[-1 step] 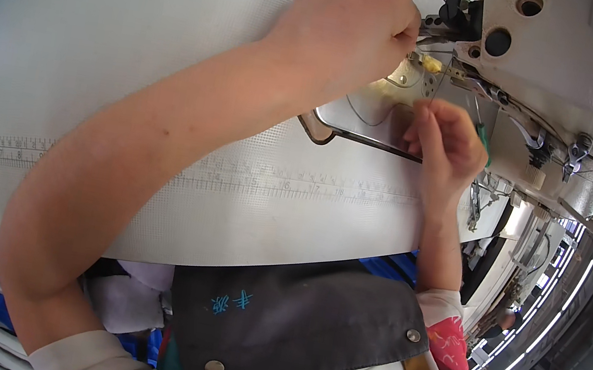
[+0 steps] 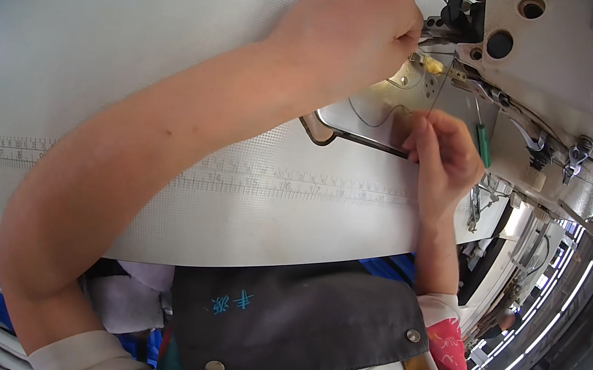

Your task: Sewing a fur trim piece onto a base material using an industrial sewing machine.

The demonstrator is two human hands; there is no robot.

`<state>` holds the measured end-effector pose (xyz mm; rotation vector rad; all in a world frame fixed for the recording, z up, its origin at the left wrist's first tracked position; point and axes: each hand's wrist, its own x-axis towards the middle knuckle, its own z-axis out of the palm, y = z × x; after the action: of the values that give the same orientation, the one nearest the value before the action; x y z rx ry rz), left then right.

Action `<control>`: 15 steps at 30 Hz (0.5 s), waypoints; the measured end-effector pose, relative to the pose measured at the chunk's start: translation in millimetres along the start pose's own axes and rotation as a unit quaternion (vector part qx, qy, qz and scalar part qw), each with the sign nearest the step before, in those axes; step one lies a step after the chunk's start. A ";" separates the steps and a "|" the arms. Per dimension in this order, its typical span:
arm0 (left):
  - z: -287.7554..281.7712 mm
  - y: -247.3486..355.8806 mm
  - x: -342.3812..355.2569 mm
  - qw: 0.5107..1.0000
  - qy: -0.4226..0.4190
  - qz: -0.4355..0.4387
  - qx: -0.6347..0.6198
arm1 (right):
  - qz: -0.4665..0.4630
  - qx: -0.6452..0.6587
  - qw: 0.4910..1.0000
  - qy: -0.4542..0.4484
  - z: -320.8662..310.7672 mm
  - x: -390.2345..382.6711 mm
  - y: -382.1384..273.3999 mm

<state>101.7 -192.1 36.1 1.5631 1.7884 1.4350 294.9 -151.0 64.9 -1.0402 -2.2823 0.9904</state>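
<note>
My left hand [image 2: 352, 18] is closed beside the needle area of a sewing machine [image 2: 566, 73], its back toward me. Its fingertips are hidden, so whatever they grip cannot be made out. Closer to me, my right hand [image 2: 447, 151] pinches a thin dark thread [image 2: 369, 124] between thumb and forefinger. The thread curves in a loose loop over the shiny metal bed plate [image 2: 350, 123]. Between the hands and the machine head, a small yellow piece [image 2: 432, 66] sits near the presser foot.
A green-handled screwdriver [image 2: 483, 146] lies right of my right hand, against the machine. A printed ruler strip [image 2: 253, 184] crosses the pale table [image 2: 144, 18]. A dark grey cloth flap with snaps [image 2: 304, 327] covers my lap. Thread guides [image 2: 578, 154] line the machine head.
My right hand has shifted slightly down toward me with the thread, uncovering more of the green handle. My left hand stays almost in place.
</note>
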 end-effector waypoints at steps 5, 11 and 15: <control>3.8 1.5 1.0 0.999 -0.018 -0.008 0.028 | -0.052 -0.047 0.997 0.042 1.3 -17.6 4.4; 5.9 1.7 0.9 0.999 -0.010 0.000 0.044 | -0.146 -0.163 0.975 0.039 2.2 -15.7 3.9; 2.4 3.9 0.5 1.000 0.003 0.004 0.031 | -0.196 -0.204 0.958 0.033 2.0 -15.3 4.3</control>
<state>105.5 -191.1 38.5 1.6003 1.8474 1.4025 305.1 -161.9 58.9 -0.7019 -2.5581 0.3265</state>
